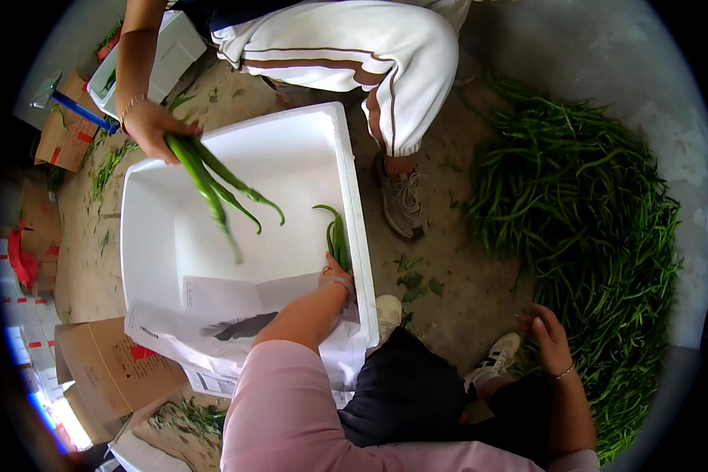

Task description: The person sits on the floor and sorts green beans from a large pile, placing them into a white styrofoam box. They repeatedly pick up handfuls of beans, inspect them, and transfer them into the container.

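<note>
My left hand (336, 274) reaches into a white foam box (359, 236) and grips the lower ends of several long green chili peppers (337, 236) along its right wall. Printed paper (242, 301) lines the near side of the box and partly hangs over the rim. To the right, my right hand (548, 339) hovers at the left edge of a large heap of green chili peppers (572, 189), thumb and fingers apart, with nothing clearly held. Across the box, another person's hand (153, 130) holds a few long green peppers (203, 177) above the box.
The other person's shoe (404, 200) stands between box and heap. Loose leaves (413, 283) lie on the floor. A cardboard box (118, 366) sits at the left, and a second white foam box (171, 53) beyond. A blue-handled tool (76, 106) is at the upper left.
</note>
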Tool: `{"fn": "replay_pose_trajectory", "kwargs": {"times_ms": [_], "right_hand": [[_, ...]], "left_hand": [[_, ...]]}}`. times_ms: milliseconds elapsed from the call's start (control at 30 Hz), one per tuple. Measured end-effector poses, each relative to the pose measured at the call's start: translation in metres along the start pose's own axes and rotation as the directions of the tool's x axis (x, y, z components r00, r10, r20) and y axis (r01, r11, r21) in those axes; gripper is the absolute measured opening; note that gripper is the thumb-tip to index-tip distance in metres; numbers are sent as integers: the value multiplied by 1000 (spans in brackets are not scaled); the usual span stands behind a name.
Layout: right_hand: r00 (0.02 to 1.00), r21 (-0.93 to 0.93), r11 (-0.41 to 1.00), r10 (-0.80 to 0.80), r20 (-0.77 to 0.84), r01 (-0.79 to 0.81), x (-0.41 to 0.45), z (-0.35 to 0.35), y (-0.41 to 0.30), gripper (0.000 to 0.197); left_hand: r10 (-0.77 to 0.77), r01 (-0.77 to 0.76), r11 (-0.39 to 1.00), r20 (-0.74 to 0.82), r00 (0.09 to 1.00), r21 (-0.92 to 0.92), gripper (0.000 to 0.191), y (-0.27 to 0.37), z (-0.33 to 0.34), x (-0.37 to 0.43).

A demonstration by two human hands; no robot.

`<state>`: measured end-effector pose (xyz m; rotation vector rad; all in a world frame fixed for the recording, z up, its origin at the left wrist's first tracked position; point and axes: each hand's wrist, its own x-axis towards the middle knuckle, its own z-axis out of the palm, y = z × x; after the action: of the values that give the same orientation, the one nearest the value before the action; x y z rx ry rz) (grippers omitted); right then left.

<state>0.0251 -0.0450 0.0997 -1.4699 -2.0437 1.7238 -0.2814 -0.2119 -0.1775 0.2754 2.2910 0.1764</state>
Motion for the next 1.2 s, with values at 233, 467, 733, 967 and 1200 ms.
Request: {"fn": "replay_pose_trajectory", "kwargs": {"times_ms": [233, 467, 733, 967, 1200], "right_hand": [[987, -87, 986, -133, 95, 141, -15, 4, -11, 32], [895, -240, 879, -339, 291, 411, -36, 50, -37, 28], [880, -397, 790, -372, 294, 467, -37, 80, -63, 26], [938, -832, 437, -202, 280, 343, -21, -5, -16, 26], [986, -823, 554, 163, -40, -125, -40, -131, 70, 23]], "left_hand": [[213, -350, 834, 336, 918, 427, 69, -41, -130, -26], [-178, -659, 515, -821, 543, -548, 22, -207, -205, -228], [-902, 372, 427, -361, 235, -825, 20, -457, 56, -277], [-644, 447, 756, -422, 638, -477, 39, -450, 107, -220], [-742, 664, 608, -12, 671, -435, 38, -438, 76, -188]]}}
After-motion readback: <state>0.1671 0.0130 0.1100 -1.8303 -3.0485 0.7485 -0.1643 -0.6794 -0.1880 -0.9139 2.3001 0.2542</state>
